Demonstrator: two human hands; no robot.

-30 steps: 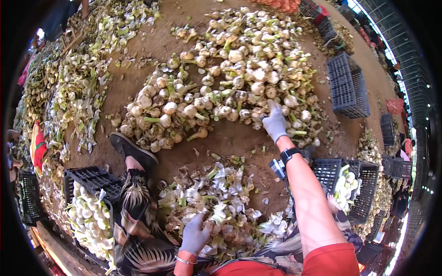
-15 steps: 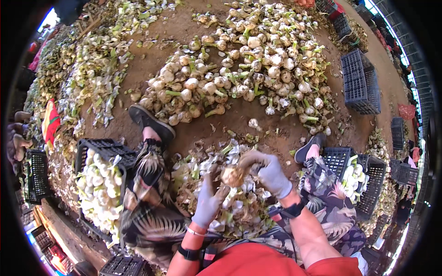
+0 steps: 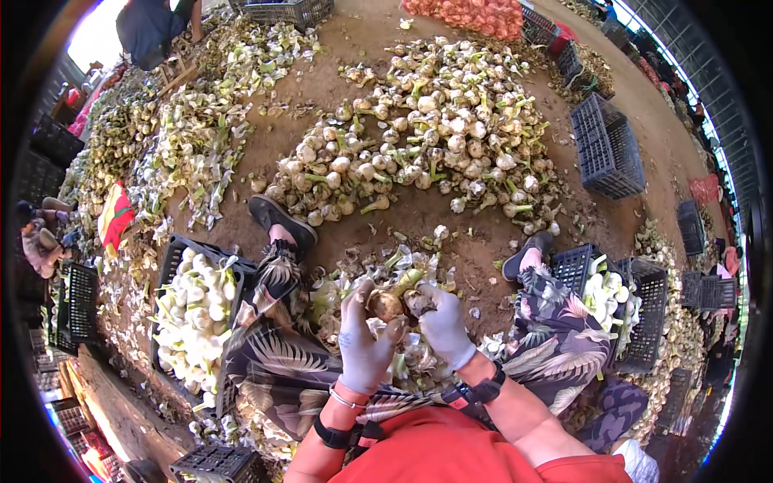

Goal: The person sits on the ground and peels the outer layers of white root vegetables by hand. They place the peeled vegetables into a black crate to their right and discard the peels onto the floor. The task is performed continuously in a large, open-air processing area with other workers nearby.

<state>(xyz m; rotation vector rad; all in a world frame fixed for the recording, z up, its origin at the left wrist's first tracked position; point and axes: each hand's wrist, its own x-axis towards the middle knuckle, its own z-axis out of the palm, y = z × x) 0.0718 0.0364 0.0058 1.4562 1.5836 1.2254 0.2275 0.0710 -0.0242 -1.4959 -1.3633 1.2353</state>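
Between my two gloved hands, over the middle of the peelings, is a brown-skinned garlic bulb [image 3: 385, 305] with a short green stem. My left hand [image 3: 364, 342] is closed around its left side, thumb below it. My right hand [image 3: 445, 324] is closed at the bulb's right side, its soiled fingertips pressed to the skin beside the stem; what exactly they pinch is hidden. Both gloves are pale, with dirty fingertips. Under my hands lies a heap of peeled skins and leaves [image 3: 419, 362].
A large pile of unpeeled garlic [image 3: 451, 137] lies ahead on the dirt floor. A black crate of white garlic [image 3: 193, 314] stands by my left leg, and a smaller crateful [image 3: 605, 294] by my right. A black crate [image 3: 608, 145] stands far right. Another person [image 3: 153, 32] is at far left.
The bulb has gone from my right hand's fingers to between both hands. My left hand has risen and closed on it. The view has tilted up, showing more at the far side.
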